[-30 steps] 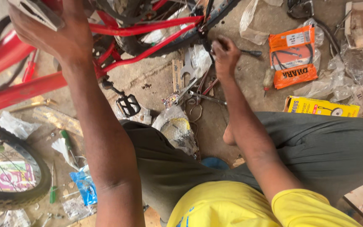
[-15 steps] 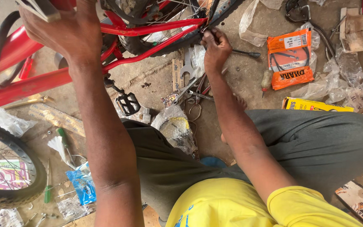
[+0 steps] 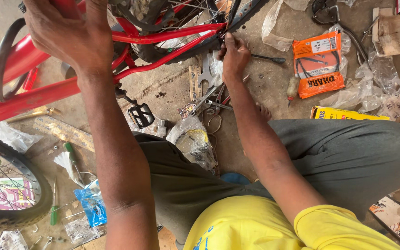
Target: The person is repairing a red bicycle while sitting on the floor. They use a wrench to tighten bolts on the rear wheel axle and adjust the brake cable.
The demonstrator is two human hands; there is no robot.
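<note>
Head view: left hand [image 3: 70, 34] closed over the red bicycle frame [image 3: 33, 95] near the top left, fingers wrapped on a tube. Right hand [image 3: 234, 54] pinched shut at the rear end of the frame, where the red stays meet the wheel [image 3: 181, 28]; what the fingertips grip is too small to tell. A screwdriver [image 3: 267, 58] lies just beside that hand on the floor. Wrenches [image 3: 207, 92] sit below the wrist, an orange packet [image 3: 318, 62] to the right, a black pedal [image 3: 140, 115] near the left forearm.
</note>
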